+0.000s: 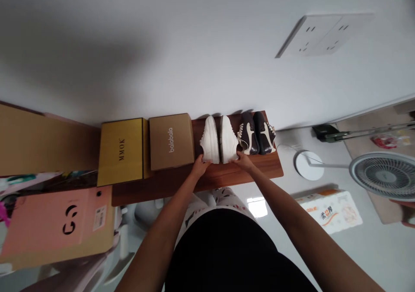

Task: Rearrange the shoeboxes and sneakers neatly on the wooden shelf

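**White sneakers (210, 140) held at the heels on a wooden shelf (259, 169)**

The pair is set side by side near the middle of the wooden shelf, toes toward the wall and heels at the near edge. The left hand (201, 166) is placed at the heel of the left shoe, and the right hand (244, 161) at the heel of the right shoe. In both hands the fingers are closed against the heel rather than spread, though how firmly each shoe is pinched cannot be told.

Dark brown sneakers (256, 133) with white panels are lined up just beside the pair, toward the shelf's right end. Toward the left end, a balabala cardboard box (171, 141) stands touching distance from the white pair, with a yellow MMOK box (121, 151) next to it. Beyond the shelf's right end — down on the floor — a white-based fan (385, 175) and a tissue pack (330, 210) are seen, and a wall socket panel (324, 35) is fixed to the wall above the shelf.
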The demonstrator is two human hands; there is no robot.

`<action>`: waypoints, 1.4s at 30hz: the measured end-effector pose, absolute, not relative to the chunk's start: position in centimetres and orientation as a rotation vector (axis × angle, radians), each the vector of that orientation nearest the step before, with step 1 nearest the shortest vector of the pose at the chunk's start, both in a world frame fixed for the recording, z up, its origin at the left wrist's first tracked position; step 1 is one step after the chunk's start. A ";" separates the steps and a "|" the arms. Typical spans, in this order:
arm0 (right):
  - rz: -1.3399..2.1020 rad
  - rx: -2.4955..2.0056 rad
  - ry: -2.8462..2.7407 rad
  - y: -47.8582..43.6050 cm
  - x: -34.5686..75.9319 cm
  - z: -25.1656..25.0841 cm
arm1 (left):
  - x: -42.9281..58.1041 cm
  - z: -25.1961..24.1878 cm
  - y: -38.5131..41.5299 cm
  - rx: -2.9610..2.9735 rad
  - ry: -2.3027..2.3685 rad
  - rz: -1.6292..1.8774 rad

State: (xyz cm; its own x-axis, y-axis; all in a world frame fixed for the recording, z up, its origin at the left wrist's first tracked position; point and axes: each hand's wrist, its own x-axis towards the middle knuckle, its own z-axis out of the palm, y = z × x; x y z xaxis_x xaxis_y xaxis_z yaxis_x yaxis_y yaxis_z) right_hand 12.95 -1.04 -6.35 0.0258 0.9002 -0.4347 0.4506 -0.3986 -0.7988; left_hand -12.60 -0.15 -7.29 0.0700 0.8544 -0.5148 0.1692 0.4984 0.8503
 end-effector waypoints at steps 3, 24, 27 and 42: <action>1.362 -1.819 -1.441 -0.3 13.7 -6.5 | -12.2 -6.5 -0.2 1.029 1.478 0.622; 0.965 -1.742 -2.232 1.8 12.5 -0.8 | -10.3 2.6 1.2 1.793 1.680 -0.090; 0.862 -1.780 -2.395 1.7 11.5 0.0 | -9.8 2.9 1.3 1.858 1.673 -0.114; 0.892 -1.849 -2.723 3.8 7.6 1.9 | -8.7 0.7 1.6 1.897 1.683 -0.153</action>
State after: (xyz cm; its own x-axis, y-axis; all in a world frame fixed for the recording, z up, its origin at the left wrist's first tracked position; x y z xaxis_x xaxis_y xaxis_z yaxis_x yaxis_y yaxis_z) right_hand 7.60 3.77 1.93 -0.3867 0.7810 -0.4903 0.9198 0.2883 -0.2662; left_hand -8.68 1.63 0.72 0.1927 0.8686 -0.4564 0.9365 -0.0240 0.3497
